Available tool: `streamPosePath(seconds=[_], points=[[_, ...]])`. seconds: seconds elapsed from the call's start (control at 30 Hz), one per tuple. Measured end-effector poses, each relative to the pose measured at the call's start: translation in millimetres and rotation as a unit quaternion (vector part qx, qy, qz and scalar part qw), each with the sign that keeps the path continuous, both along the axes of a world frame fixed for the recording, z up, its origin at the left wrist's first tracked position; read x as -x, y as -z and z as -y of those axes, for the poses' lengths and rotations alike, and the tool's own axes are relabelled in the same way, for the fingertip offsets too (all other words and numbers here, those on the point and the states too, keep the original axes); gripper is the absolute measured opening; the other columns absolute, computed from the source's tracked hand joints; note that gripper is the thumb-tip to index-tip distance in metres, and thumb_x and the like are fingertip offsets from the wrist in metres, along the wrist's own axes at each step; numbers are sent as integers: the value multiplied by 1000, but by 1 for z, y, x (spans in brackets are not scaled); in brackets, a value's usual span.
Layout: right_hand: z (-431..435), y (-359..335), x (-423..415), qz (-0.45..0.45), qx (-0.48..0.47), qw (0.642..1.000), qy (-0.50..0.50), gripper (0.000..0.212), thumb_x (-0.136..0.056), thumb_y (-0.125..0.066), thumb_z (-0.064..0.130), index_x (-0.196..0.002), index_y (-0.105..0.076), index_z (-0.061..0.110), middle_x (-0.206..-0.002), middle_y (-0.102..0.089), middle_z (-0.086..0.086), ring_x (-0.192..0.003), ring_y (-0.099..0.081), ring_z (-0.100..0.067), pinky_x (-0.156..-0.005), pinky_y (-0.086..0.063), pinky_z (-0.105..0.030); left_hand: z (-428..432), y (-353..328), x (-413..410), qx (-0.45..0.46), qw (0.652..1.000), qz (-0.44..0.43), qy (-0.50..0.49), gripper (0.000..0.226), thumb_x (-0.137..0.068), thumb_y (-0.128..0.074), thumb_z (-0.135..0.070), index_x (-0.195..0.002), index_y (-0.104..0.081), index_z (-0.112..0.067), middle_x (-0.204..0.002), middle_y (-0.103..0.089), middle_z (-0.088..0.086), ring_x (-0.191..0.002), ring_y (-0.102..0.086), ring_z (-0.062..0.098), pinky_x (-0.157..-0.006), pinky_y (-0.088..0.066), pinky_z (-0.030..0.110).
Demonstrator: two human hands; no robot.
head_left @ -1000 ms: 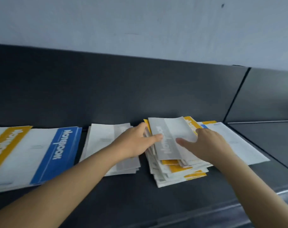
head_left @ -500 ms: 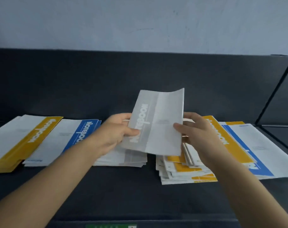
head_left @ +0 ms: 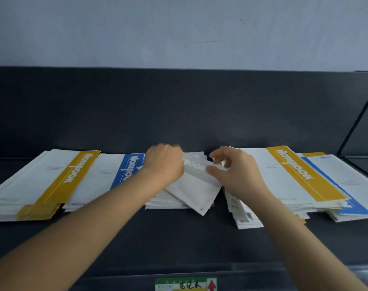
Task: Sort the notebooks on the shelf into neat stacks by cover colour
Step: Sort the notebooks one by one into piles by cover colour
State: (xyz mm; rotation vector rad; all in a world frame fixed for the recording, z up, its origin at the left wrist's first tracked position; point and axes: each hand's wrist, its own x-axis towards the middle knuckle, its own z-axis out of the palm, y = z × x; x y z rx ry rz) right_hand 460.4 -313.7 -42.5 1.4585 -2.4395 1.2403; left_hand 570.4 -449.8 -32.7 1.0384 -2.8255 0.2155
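On shelf (head_left: 179,240), centre: grey notebook (head_left: 196,185), askew atop grey stack (head_left: 166,203); left hand (head_left: 165,164) grips its left edge, right hand (head_left: 237,177) pinches its right edge. Mixed pile (head_left: 288,185) just beside, right.

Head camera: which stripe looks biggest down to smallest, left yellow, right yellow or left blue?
1. Left yellow stripe and right yellow stripe: they look alike, so no ranking.
2. Left blue stripe: smallest, partly hidden by the left arm.
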Motion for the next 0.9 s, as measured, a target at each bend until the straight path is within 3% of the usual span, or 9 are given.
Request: streamPosePath(seconds=[0.07, 0.13, 0.23, 0.37, 0.47, 0.63, 0.77, 0.83, 0.9], points=[[0, -3, 2, -7, 66, 997, 31, 17, -85, -69, 26, -101, -67, 21, -93, -62, 13, -84, -53, -6, -69, -37, -17, -10, 10, -6, -105, 989, 90, -58, 49, -96, -39, -58, -104, -61, -16, -112, -62, 3, -100, -54, 22, -79, -39, 32], [4, -6, 11, -39, 62, 995, 62, 21, -86, -66, 28, -106, -66, 20, -103, -62, 9, -101, -52, -14, -77, -35, -21, -12, 17, -13, -123, 982, 133, -47, 81, -87, -28, -78, -122, -59, -12, -128, -57, 6, -121, -48, 24, -97, -34, 35], [11, 1, 26, -93, -34, 988, 121, 36, -86, -64, 37, -119, -62, 20, -121, -59, 1, -117, -46, -23, -90, -34, -29, 1, 21, -18, -143, 975, 171, -20, 105, -81, -25, -84, -154, -17, -9, -162, -13, 7, -149, -14, 22, -119, -9, 39], [19, 23, 20, -143, -122, 966, 178, 40, -88, -56, 41, -124, -57, 22, -129, -55, 0, -126, -41, -24, -110, -18, -40, 5, 21, -23, -150, 981, 115, 51, 109, -75, -33, -88, -155, -18, -16, -163, -9, 0, -149, -6, 11, -120, 9, 40], [21, 31, 15, -189, -172, 952, 169, 39, -88, -50, 44, -121, -59, 25, -131, -51, 2, -133, -32, -21, -112, 3, -46, -21, 26, -21, -131, 982, 89, 107, 126, -60, -42, -95, -154, -21, -14, -163, -12, 1, -149, -7, 11, -121, 8, 41], [16, 33, 15, -222, -173, 945, 168, 38, -95, -39, 45, -110, -68, 25, -139, -48, 3, -142, -21, -18, -105, 17, -46, -26, 19, -22, -193, 961, 135, 147, 105, -78, -62, -64, -156, -7, -19, -164, 3, -2, -149, 3, 12, -121, -8, 30], [15, 30, 13, -215, -148, 952, 161, 39, -97, -38, 45, -113, -68, 27, -143, -45, 2, -143, -19, -20, -106, 16, -45, 5, 5, -41, -316, 919, 178, 157, 90, -74, -67, -34, -146, -17, -56, -157, -8, -30, -147, 5, 7, -120, -15, 34], [14, 31, 12, -214, -154, 953, 147, 37, -96, -40, 44, -116, -66, 27, -144, -43, 2, -145, -16, -21, -107, 16, -45, 14, 1, -48, -351, 899, 187, 182, 90, -65, -63, -29, -138, -25, -67, -154, -13, -35, -146, 12, 2, -122, -5, 37], [13, 32, 11, -216, -163, 952, 139, 37, -95, -42, 45, -119, -64, 28, -146, -41, 2, -146, -13, -21, -107, 18, -45, 20, -3, -49, -356, 894, 179, 204, 87, -68, -65, -19, -139, -35, -58, -155, -17, -32, -141, 11, -11, -120, 13, 33]])
